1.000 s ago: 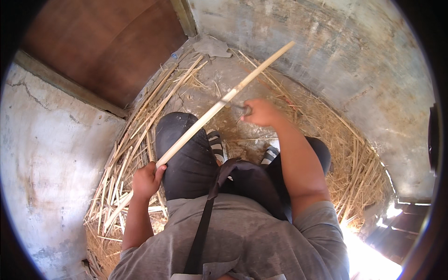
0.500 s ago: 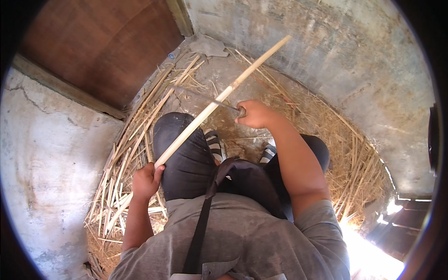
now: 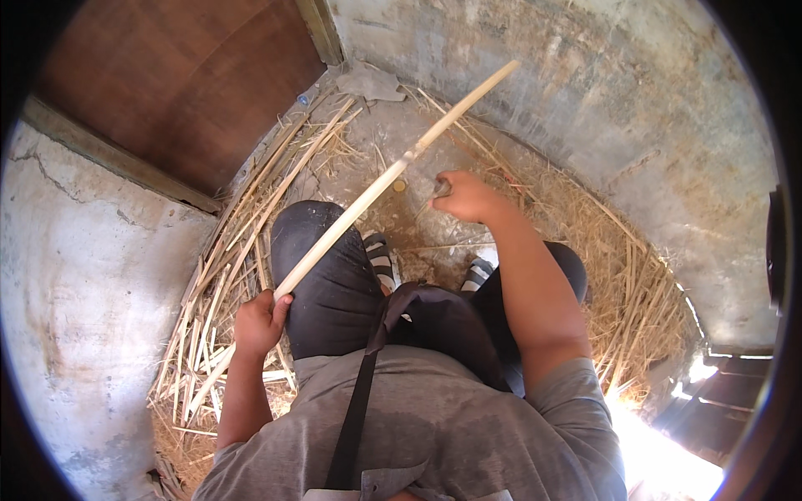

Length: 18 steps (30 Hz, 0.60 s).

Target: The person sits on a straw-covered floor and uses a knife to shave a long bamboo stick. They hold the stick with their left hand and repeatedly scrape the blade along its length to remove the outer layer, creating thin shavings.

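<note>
Pale wood or bamboo, the strip (image 3: 351, 213) slants up and rightward from the left grip (image 3: 261, 321), which is wrapped round its lower part; it crosses the knee (image 3: 294, 224) and runs left of the right grip (image 3: 468, 199). That one is clenched around a short handle (image 3: 441, 189), apart from the strip. A moment ago a blade lay visibly across the strip; now none shows, and the right grip sits slightly farther off, probably between strokes or mid-stroke. Whether the blade is blurred or edge-on is unclear. Fingers cover the strip's lower part, and I cannot tell where it ends beyond the left grip.
</note>
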Available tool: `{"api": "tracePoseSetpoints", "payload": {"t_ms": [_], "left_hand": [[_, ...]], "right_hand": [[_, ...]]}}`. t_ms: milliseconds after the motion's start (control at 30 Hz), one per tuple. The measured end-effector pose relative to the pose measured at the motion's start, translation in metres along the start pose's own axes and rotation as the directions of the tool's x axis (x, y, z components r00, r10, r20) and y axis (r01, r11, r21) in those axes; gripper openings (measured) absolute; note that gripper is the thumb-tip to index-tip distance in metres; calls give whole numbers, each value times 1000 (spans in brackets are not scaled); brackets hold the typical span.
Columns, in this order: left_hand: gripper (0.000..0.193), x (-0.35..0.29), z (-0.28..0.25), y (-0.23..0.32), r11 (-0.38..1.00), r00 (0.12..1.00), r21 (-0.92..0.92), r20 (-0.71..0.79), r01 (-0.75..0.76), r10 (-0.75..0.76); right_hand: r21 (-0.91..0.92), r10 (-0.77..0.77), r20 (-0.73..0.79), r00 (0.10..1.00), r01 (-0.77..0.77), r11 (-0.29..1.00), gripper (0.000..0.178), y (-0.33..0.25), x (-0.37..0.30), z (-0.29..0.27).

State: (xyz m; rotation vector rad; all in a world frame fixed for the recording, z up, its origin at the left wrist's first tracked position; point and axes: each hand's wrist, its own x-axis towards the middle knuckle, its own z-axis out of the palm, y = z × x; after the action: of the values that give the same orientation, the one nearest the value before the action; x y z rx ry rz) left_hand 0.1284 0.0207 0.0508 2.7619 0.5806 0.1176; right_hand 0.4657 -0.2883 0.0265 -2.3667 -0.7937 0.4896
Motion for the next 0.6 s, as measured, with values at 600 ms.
{"api": "tracePoseSetpoints", "payload": {"t_ms": [600], "left_hand": [[52,3,-4,5,1000,1000,22,-3,-1,1]], "right_hand": [[140,200,50,979,-205,969,66,6,3,-9]]}}
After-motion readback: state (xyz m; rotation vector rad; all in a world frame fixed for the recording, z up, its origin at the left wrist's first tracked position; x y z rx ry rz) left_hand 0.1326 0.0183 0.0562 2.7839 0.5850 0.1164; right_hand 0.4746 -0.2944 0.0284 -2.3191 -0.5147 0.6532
